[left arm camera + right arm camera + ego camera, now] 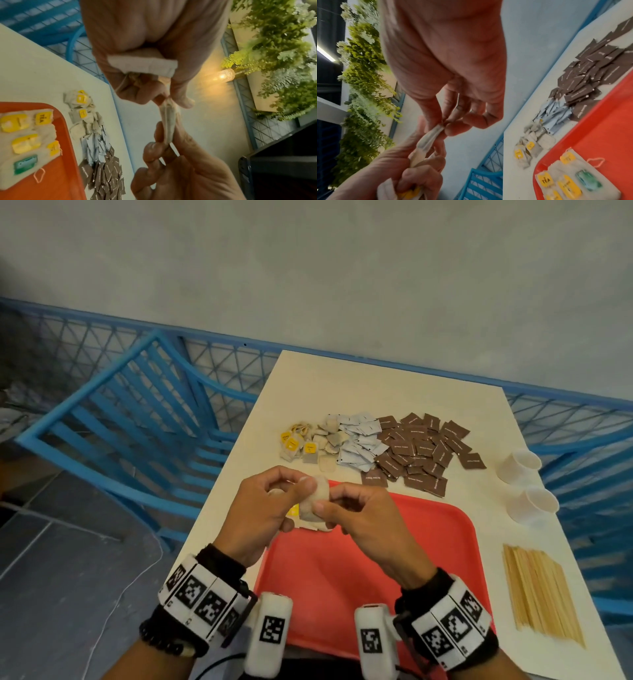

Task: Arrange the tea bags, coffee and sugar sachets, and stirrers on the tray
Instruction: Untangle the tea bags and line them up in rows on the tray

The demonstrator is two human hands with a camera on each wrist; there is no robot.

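Both hands hover over the far left corner of the red tray point(376, 559). My left hand point(301, 491) grips a small bunch of tea bags point(142, 63), one with a yellow tag. Between thumb and fingers it also pinches one end of a single tea bag point(169, 121). My right hand point(325, 508) pinches the other end of that tea bag point(428, 139). Several tea bags point(25, 142) with yellow tags and one green tag lie in rows in the tray's corner point(570, 182).
On the white table point(308, 378) beyond the tray lie piles of loose tea bags point(308, 443), pale blue sachets point(359, 443) and brown sachets point(421, 450). Two white cups point(520, 463) and a bundle of wooden stirrers point(541, 594) sit to the right. A blue chair point(137, 422) stands left.
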